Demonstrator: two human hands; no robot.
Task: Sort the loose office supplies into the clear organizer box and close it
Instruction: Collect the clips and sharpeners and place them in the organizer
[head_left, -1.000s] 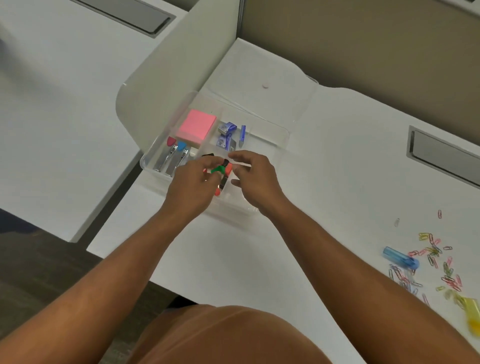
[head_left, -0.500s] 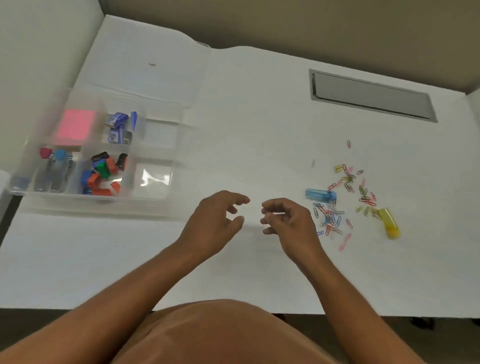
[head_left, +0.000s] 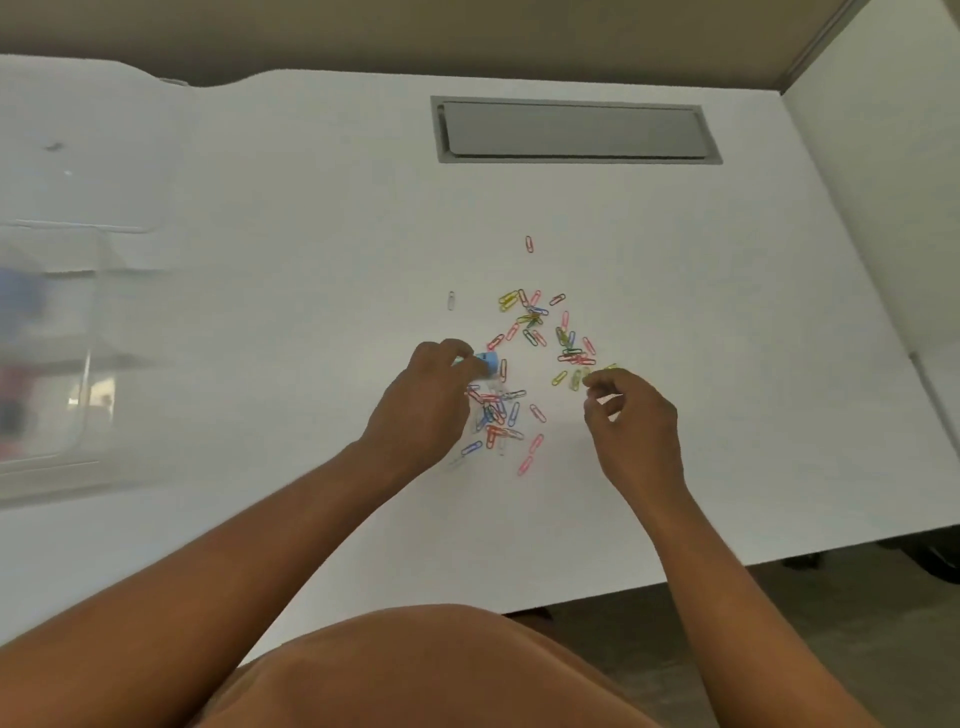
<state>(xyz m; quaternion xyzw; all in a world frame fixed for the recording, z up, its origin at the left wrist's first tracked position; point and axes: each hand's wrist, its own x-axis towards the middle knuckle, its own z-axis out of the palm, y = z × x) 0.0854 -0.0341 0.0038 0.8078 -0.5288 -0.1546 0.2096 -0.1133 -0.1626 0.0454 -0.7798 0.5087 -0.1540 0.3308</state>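
Several coloured paper clips (head_left: 530, 358) lie scattered on the white desk (head_left: 322, 270). My left hand (head_left: 426, 400) is at the left side of the pile, with thumb and fingers closed on a small blue plastic piece (head_left: 487, 360) that rests on the desk. At the pile's right side, my right hand (head_left: 634, 421) has its fingers curled together, and a sliver of a yellow piece (head_left: 611, 367) shows at the fingertips. The rest of that piece is hidden. The clear organizer box (head_left: 88, 364) is blurred at the far left edge, its lid (head_left: 78, 156) lying open behind it.
A grey recessed cable hatch (head_left: 574, 131) sits in the desk beyond the clips. A partition wall runs along the back and a white panel (head_left: 883, 208) stands at the right. The desk's front edge crosses just in front of my forearms.
My view has swung right, away from the organizer box. Both hands left the box, crossed the desk and reached the paper clip pile, the left closing on the blue piece, the right on the yellow one.
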